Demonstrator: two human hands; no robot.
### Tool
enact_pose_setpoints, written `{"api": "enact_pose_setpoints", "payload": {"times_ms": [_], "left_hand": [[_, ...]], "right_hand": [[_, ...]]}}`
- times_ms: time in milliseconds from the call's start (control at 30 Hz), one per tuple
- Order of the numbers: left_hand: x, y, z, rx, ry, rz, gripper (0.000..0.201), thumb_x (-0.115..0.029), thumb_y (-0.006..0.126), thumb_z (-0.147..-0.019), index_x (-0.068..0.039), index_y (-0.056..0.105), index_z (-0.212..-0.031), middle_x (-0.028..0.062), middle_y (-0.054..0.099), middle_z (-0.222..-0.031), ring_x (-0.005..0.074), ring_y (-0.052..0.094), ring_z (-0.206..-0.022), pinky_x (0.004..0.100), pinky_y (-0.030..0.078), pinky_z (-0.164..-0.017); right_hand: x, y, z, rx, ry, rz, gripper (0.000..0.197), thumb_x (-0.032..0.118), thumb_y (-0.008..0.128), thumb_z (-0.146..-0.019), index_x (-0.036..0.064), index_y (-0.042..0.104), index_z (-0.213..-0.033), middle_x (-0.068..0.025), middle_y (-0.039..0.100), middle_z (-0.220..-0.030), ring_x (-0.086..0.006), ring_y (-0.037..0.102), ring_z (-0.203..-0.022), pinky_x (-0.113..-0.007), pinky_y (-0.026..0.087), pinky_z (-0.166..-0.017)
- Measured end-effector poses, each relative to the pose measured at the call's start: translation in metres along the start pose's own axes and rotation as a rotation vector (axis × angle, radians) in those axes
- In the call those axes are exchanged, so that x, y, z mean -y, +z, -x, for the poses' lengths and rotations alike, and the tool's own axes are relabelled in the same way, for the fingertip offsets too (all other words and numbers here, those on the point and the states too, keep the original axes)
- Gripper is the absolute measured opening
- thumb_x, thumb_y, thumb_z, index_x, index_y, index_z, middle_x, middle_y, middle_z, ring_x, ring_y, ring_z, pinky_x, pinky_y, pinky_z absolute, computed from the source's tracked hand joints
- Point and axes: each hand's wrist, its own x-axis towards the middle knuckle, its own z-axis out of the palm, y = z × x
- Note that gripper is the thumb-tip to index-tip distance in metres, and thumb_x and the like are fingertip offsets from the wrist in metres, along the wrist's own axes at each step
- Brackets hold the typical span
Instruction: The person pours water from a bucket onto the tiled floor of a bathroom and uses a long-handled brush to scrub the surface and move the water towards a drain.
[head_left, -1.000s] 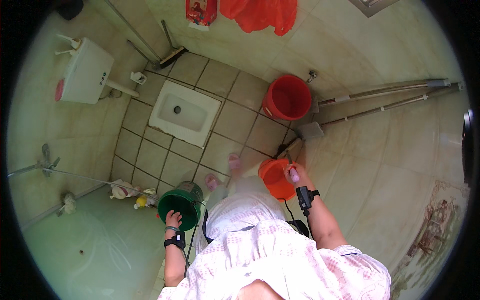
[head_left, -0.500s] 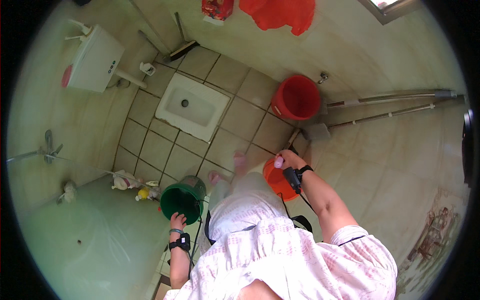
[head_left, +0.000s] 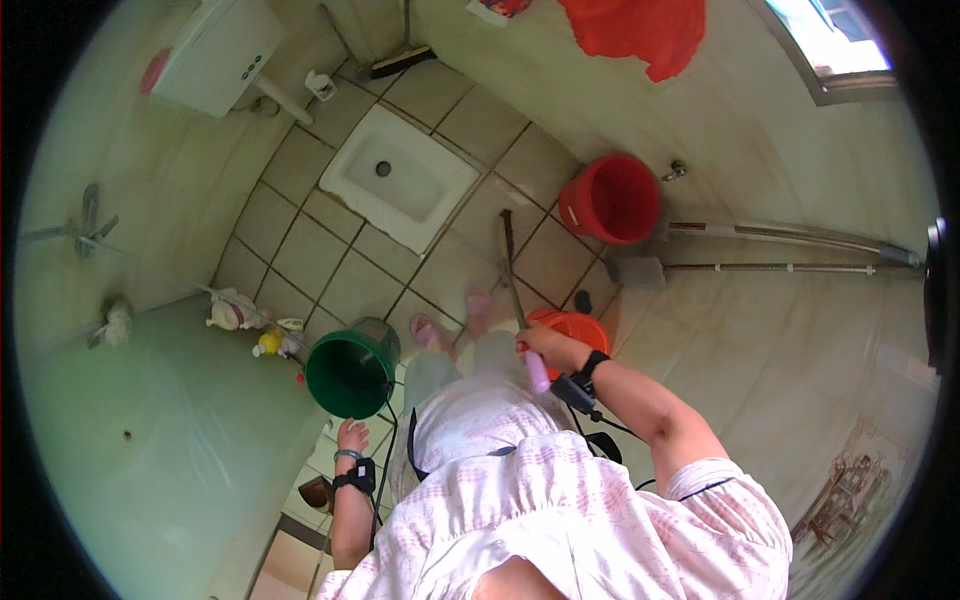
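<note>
My right hand (head_left: 556, 352) is closed around a long-handled brush (head_left: 515, 282). The pink grip end points back toward me, and the dark-bristled head reaches forward over the tiles, between the squat toilet and the red bucket. Just beyond that wrist is an orange bucket (head_left: 572, 322), partly covered by my forearm. On the other side, my left hand (head_left: 352, 436) hangs with fingers loosely apart and nothing in it. A dark green bucket (head_left: 348, 375) stands right in front of its fingertips.
A white squat toilet (head_left: 430, 190) is set into the tiled floor ahead. A red bucket (head_left: 618, 200) stands by the right wall, beside leaning poles (head_left: 790, 267). A floor broom (head_left: 400, 62) leans in the far corner. At left is a glass panel (head_left: 180, 450) with bottles (head_left: 268, 343) nearby.
My right hand has swung the brush out from beside the orange bucket to the left, over the floor. My left hand has come away from the green bucket's rim. The view has shifted.
</note>
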Motion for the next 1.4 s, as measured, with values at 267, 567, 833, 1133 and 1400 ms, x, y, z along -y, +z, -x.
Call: {"api": "enact_pose_setpoints", "payload": {"times_ms": [267,567,833,1133,1400], "left_hand": [[-0.046,0.020,0.012,-0.007,0.096,-0.001,0.048,-0.017,0.058,-0.083,-0.013,0.041,-0.127,0.0084,0.060,-0.106,0.0219,0.059,-0.093,0.0396,0.044,-0.076],[-0.028,0.005,0.030,-0.044,0.080,-0.032,0.045,-0.020,0.052,-0.086,-0.013,0.039,-0.129,0.0089,0.060,-0.112,0.0217,0.058,-0.097,0.0378,0.043,-0.080],[0.017,-0.020,0.039,-0.106,-0.033,0.004,0.048,-0.019,0.055,-0.084,-0.015,0.039,-0.130,0.0094,0.060,-0.111,0.0234,0.057,-0.099,0.0379,0.044,-0.080],[0.005,-0.011,0.034,-0.114,0.046,0.126,0.046,-0.017,0.058,-0.083,-0.015,0.042,-0.126,0.0076,0.061,-0.101,0.0210,0.061,-0.090,0.0334,0.044,-0.068],[0.019,-0.008,0.057,-0.135,0.127,0.134,0.046,-0.017,0.059,-0.083,-0.011,0.043,-0.125,0.0101,0.061,-0.105,0.0216,0.061,-0.091,0.0342,0.047,-0.070]], "right_hand": [[0.057,-0.008,0.084,-0.215,0.117,-1.045,0.028,0.003,0.045,-0.090,0.0162,0.034,-0.112,-0.0053,0.047,-0.076,-0.0112,0.047,-0.061,-0.024,0.042,-0.049],[0.013,-0.013,-0.046,-0.046,0.031,-0.474,0.011,0.008,0.045,-0.085,0.0015,0.051,-0.079,-0.0054,0.052,-0.071,-0.0192,0.052,-0.070,-0.030,0.043,-0.067],[0.111,0.038,-0.096,0.179,-0.036,-0.753,0.018,0.012,0.044,-0.089,0.0046,0.049,-0.073,-0.0058,0.050,-0.066,-0.0160,0.051,-0.055,-0.033,0.045,-0.054],[0.160,-0.012,-0.024,-0.284,-0.100,-0.617,0.007,0.011,0.048,-0.088,0.0043,0.049,-0.089,-0.0020,0.048,-0.067,-0.0118,0.049,-0.060,-0.025,0.044,-0.053],[0.131,-0.126,-0.131,-0.206,0.070,-0.605,0.013,0.014,0.052,-0.085,0.0051,0.049,-0.077,-0.0043,0.050,-0.068,-0.0183,0.048,-0.057,-0.030,0.043,-0.053]]}}
